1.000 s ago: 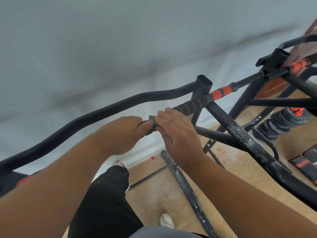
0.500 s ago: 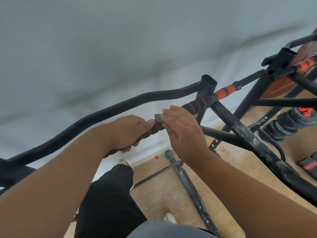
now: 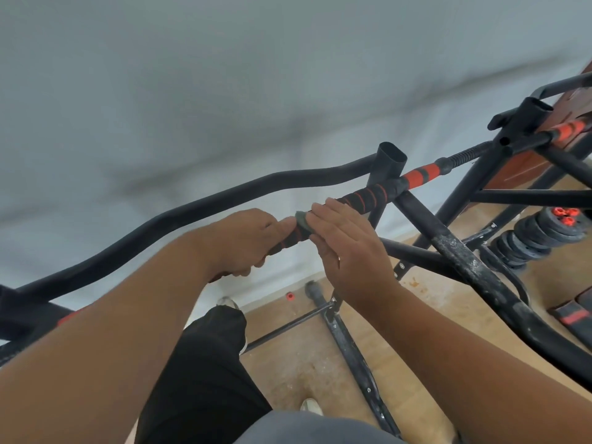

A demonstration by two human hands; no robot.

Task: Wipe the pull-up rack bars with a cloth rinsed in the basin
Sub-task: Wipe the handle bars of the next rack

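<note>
Wiping was under way on the foam grip [image 3: 365,198] of the pull-up rack [image 3: 474,261], the black sleeve with orange spiral bands. The left hand [image 3: 246,241] was curled round the lower end of that grip, steadying it. The right hand [image 3: 349,248] pinched a small grey-green cloth [image 3: 302,221] against the grip just beside the left thumb, its fingers bent over the wad; only a corner of the cloth showed between the two hands.

As a judgement, the job looked far from finished. Work was centred on one short stretch of grip, and the slanting side tube [image 3: 461,254] to the right carried plenty of pale specks and smears. The base rail [image 3: 349,347] on the wooden floor [image 3: 416,331] looked just as spotted. The long curved bar [image 3: 198,206] running off to the left looked dark and even, though blur made it impossible to say whether it had been cleaned. No basin was in view, so how wet the cloth was could not be told.

Beyond the rack a row of black weight plates [image 3: 538,232] with orange ends lay on the floor. No brand, label or writing was legible anywhere on the rack, the grip or the plates.
</note>
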